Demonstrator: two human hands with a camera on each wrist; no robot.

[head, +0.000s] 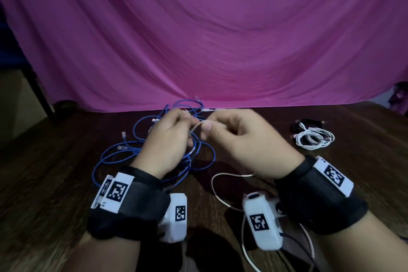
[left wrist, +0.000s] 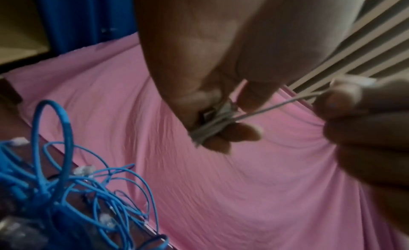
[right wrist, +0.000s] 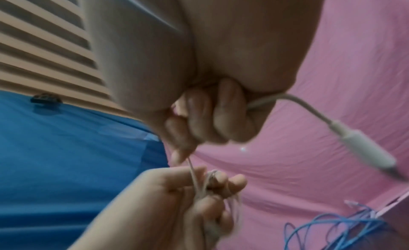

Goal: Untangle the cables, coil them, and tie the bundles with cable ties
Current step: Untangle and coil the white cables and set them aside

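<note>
A thin white cable (head: 195, 128) is stretched between my two hands above the table. My left hand (head: 187, 126) holds several turns of it wound around its fingers (left wrist: 239, 133). My right hand (head: 207, 127) pinches the strand (left wrist: 276, 107) just to the right, fingers curled into a fist (right wrist: 205, 117). A white plug end (right wrist: 365, 145) hangs out of the far side of that fist. More of the white cable (head: 220, 185) trails in a loop on the wooden table (head: 55, 161) below my wrists. A tangle of blue cables (head: 136, 150) lies under my left hand.
A coiled white cable (head: 313, 137) lies at the right of the table, with a black cable (head: 306, 122) just behind it. A pink cloth (head: 198, 40) hangs along the table's back edge. Wrist cameras and their leads sit near the front edge.
</note>
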